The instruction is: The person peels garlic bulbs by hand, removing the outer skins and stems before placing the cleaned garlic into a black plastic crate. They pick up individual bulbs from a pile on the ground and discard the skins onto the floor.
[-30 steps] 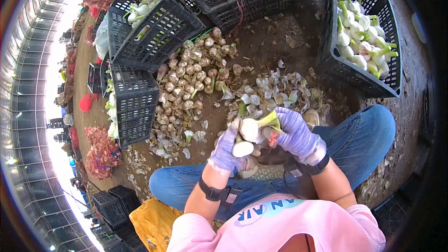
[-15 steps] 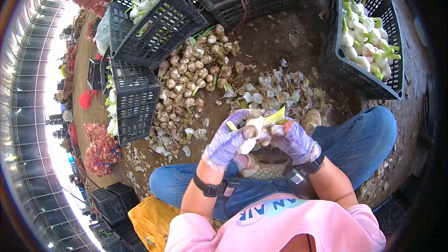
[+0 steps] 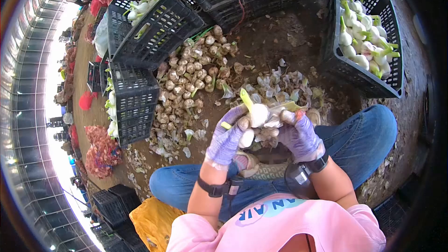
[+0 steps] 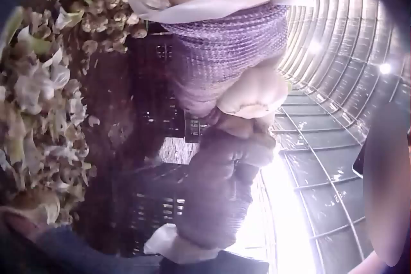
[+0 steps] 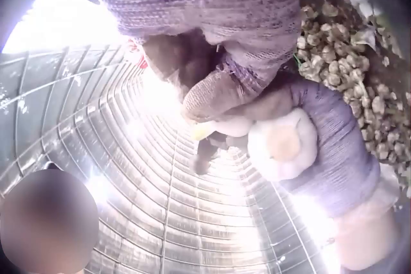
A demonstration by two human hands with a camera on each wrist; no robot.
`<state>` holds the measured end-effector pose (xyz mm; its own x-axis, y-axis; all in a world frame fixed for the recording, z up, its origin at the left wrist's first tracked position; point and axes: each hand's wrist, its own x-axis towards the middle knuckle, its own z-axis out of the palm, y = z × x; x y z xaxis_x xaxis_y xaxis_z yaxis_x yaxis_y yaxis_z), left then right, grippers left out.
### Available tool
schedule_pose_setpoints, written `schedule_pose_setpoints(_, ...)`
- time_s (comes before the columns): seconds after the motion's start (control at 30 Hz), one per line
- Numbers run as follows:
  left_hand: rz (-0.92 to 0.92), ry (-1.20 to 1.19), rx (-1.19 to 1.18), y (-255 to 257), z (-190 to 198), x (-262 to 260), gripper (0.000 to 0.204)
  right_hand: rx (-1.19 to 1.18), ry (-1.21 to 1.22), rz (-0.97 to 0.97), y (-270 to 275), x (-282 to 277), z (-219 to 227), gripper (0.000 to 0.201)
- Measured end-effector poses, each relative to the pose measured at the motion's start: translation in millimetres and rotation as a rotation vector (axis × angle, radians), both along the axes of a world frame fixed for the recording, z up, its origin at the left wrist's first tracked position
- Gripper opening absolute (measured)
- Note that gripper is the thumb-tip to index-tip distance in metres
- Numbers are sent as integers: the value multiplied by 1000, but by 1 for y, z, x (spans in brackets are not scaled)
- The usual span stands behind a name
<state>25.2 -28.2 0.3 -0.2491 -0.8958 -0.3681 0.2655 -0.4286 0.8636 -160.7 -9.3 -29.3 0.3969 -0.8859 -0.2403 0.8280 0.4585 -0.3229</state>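
Both hands wear purple knit gloves and meet in front of the lap. My left hand (image 3: 225,135) grips two white garlic bulbs. The upper bulb (image 3: 258,115) has a green stem tilted up and away; the lower bulb (image 3: 246,138) sits under the thumb, and in the right wrist view a bulb (image 5: 282,145) shows its cut root end. My right hand (image 3: 299,135) is at the upper bulb's right side, thumb and fingers pinching loose pale garlic skin (image 3: 284,106). In the left wrist view, a bulb (image 4: 253,94) lies against the left glove.
Unpeeled garlic (image 3: 186,74) is heaped on the ground ahead, beside scattered peelings (image 3: 275,84). A black crate (image 3: 361,72) of cleaned garlic stands at the right, with more black crates (image 3: 137,107) at the left and back. The person's jeans-clad legs (image 3: 364,128) are folded around the work.
The upper bulb has turned: its stem pointed right toward the right hand and now points up and left. Loose skin now stretches toward the right hand.
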Motion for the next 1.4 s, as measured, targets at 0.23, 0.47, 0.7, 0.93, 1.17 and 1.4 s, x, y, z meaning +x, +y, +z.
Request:
schedule_pose_setpoints(0.23,97,-85,24,-1,6,-1,42,-431,682,-4,4,2,11,30)
schedule_pose_setpoints(0.47,144,103,-75,-11,10,-19,53,209,-258,-350,-6,-4,25,24)
schedule_pose_setpoints(0.7,432,380,-95,-11,-13,2,46,-137,-17,-633,-32,-57,15,18)
schedule_pose_setpoints(0.93,340,364,106,-22,-18,8,43,-216,667,118,-7,-9,21,44)
schedule_pose_setpoints(1.17,532,663,-407,-148,68,72,39,-239,821,132,-1,3,2,41)
schedule_pose_setpoints(1.4,889,242,-402,-187,90,81,56,-169,669,34,-14,11,-22,43)
